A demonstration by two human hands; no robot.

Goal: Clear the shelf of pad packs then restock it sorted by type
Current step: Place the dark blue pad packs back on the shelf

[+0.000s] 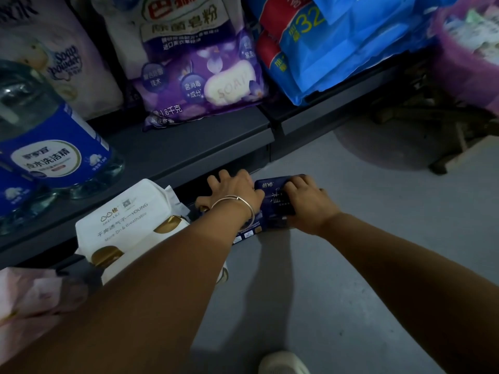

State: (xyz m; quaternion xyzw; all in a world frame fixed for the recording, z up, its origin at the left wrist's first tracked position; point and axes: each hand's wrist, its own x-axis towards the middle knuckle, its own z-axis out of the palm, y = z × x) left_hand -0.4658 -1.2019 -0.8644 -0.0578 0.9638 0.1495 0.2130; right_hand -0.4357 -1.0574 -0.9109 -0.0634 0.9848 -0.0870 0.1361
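A dark navy pad pack (272, 203) lies at the mouth of the lowest shelf, partly over the grey floor. My right hand (307, 203) grips its right end, fingers curled over the top. My left hand (232, 193), with a thin bracelet at the wrist, lies on the pack's left end with spread fingers reaching into the dark shelf opening. A white pad pack (129, 220) with gold marks sits to the left on the bottom shelf. A pink pack (29, 295) shows at the lower left edge.
The grey shelf board (189, 147) above carries a blue-labelled detergent bottle (51, 147), a purple soap powder bag (199, 76) and blue tissue packs (332, 41). A pink tub (469, 58) stands at the far right. My pale shoe (283, 364) is on the floor.
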